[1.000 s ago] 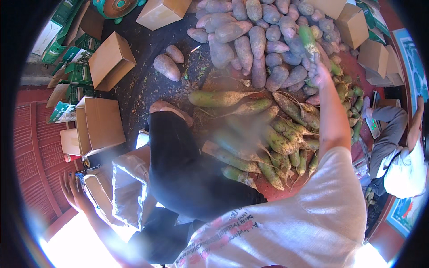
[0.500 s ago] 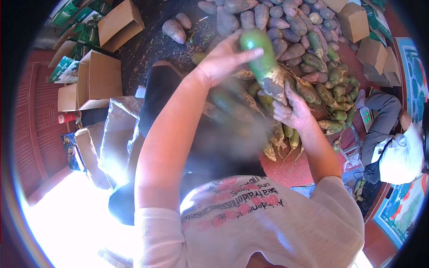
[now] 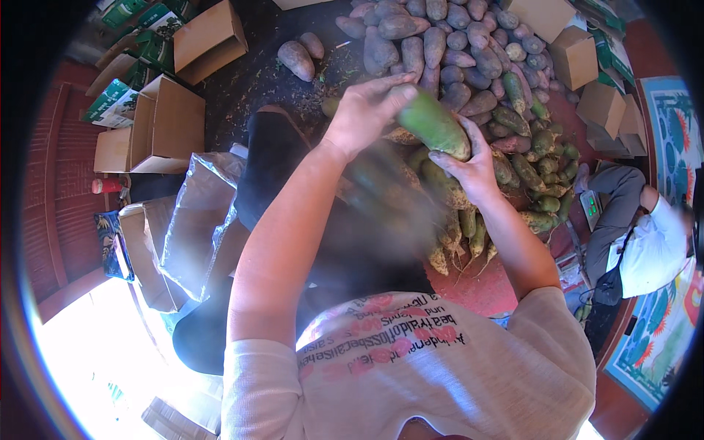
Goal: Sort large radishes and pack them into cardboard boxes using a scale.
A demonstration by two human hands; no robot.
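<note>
A green radish [image 3: 434, 126] lies slantwise between my hands, above the pile. My left hand [image 3: 364, 114] is closed round its upper left end and hides that tip. On the lower right, my right hand [image 3: 473, 167] cups the rounded green end between thumb and fingers. Below and beyond my hands spreads a heap of green radishes [image 3: 526, 172], several with pale, soil-covered roots. Behind that lies a larger heap of purple-brown root vegetables [image 3: 477, 60]. A blurred patch hides part of the radishes near my lap.
Open cardboard boxes [image 3: 170, 121] stand at the left, near a box lined with clear plastic [image 3: 196, 220]. More cartons [image 3: 573, 57] are at the far right. Another person [image 3: 649, 238] sits at the right by a scale with a green display [image 3: 591, 209]. Two loose purple-brown roots [image 3: 297, 60] lie apart.
The radish has been turned: its soil-covered root end pointed toward my right hand before, and now the smooth green end is there. My right hand has moved slightly up.
</note>
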